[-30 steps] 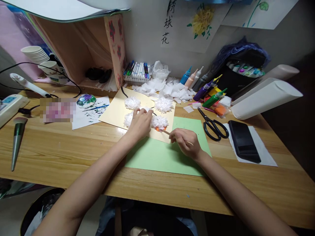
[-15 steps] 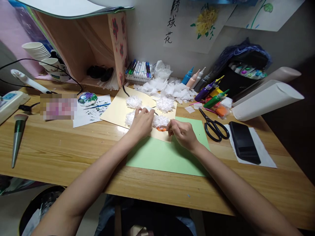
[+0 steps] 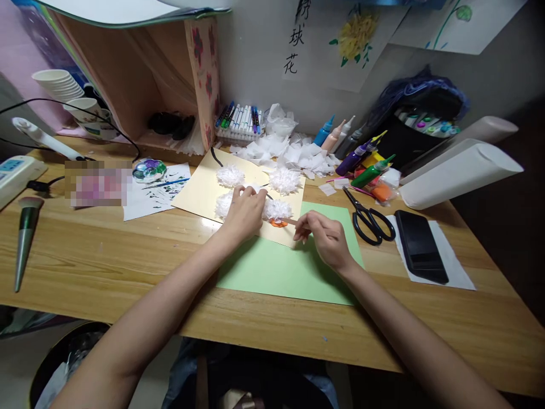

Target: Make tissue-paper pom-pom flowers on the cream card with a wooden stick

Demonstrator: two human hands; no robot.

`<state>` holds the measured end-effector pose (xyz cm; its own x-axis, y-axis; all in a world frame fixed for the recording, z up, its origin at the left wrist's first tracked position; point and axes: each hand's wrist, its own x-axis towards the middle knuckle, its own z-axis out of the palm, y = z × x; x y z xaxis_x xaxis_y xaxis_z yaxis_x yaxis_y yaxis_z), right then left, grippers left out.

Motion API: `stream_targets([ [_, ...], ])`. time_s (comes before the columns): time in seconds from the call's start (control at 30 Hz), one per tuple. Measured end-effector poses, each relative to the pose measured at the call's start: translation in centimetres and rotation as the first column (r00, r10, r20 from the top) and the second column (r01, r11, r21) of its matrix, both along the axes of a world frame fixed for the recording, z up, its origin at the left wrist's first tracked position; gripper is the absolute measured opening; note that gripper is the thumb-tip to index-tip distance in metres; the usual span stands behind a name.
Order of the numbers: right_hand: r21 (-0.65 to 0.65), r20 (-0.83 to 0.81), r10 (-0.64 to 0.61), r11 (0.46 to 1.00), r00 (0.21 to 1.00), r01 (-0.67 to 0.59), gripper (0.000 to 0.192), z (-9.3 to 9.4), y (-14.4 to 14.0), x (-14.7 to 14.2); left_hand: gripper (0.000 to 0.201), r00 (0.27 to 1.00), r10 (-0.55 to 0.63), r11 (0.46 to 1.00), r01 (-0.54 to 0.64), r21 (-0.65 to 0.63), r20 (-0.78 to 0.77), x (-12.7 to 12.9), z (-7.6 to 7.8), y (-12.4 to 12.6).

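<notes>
A cream sheet of paper (image 3: 198,190) bears several fluffy white paper flowers (image 3: 284,180) and dark painted lines. My left hand (image 3: 247,213) rests on the sheet between the lower flowers, fingers bent downward and slightly apart; its fingertips are partly hidden. My right hand (image 3: 326,236) is closed around a thin brownish stick (image 3: 290,221), most of it covered by the fingers. The stick's tip points at a small orange patch (image 3: 279,223) just below the lower right flower. Under the cream sheet lies a green sheet (image 3: 285,272).
Black scissors (image 3: 370,218) and a phone (image 3: 421,247) lie at right. Behind are torn white tissue pieces (image 3: 289,153), paint bottles (image 3: 326,130), and a marker box (image 3: 240,122). At left are a paint palette (image 3: 149,170), a fine brush (image 3: 168,183) and a makeup brush (image 3: 26,244).
My right hand has drawn back slightly to the right and down, uncovering the stick and more of the orange patch. My left hand stays on the sheet.
</notes>
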<state>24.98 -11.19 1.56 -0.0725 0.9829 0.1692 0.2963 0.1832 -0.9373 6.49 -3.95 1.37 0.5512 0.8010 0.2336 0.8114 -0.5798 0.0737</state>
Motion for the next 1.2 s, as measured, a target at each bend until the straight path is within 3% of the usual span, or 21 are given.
stream_targets([
  [0.13,0.243,0.223,0.023,0.967,0.975,-0.078,0.040,-0.6,-0.9,0.6,0.036,1.000,0.009,1.000,-0.009,-0.005,0.000,0.0,-0.1,0.0],
  [0.27,0.362,0.223,-0.024,0.930,0.974,-0.060,0.040,-1.1,-1.3,0.8,0.034,0.999,0.010,1.000,-0.009,-0.013,0.048,-0.3,-0.1,0.1],
  [0.33,0.311,0.153,-0.070,0.950,0.986,0.019,0.035,-1.3,-1.4,0.8,0.033,0.995,0.013,1.000,-0.011,-0.017,0.098,-0.6,0.2,0.2],
  [0.47,0.073,-0.099,-0.186,0.978,0.977,0.194,0.012,-1.2,-1.2,0.6,0.026,0.974,0.093,0.993,-0.105,0.049,0.208,-1.7,1.4,0.8],
  [0.57,-0.007,-0.253,-0.210,0.976,0.944,0.215,0.014,-0.6,-0.8,0.6,0.022,0.957,0.191,0.973,-0.214,0.089,0.219,-2.3,1.8,1.7],
  [0.63,-0.011,-0.304,-0.210,0.976,0.929,0.217,0.017,-0.2,-0.6,0.7,0.022,0.964,0.198,0.973,-0.215,0.082,0.179,-2.4,1.7,2.4],
  [0.8,-0.008,-0.346,-0.205,0.976,0.916,0.216,0.018,-0.3,-0.4,0.9,0.011,0.994,0.099,0.994,-0.101,0.031,0.047,-1.8,1.1,4.2],
  [0.97,-0.018,-0.333,-0.202,0.978,0.921,0.208,0.017,-0.7,-0.3,1.0,0.022,0.999,0.045,0.998,-0.046,0.048,0.027,-1.3,0.7,5.1],
  [1.1,-0.006,-0.320,-0.205,0.977,0.925,0.214,0.016,-0.6,-0.4,1.0,0.025,0.993,0.056,0.998,-0.060,0.033,0.104,-1.5,1.1,5.1],
  [1.2,-0.001,-0.304,-0.217,0.974,0.928,0.228,0.015,-0.3,-0.5,0.9,0.018,0.962,0.108,0.994,-0.110,-0.009,0.252,-1.8,1.8,4.4],
])
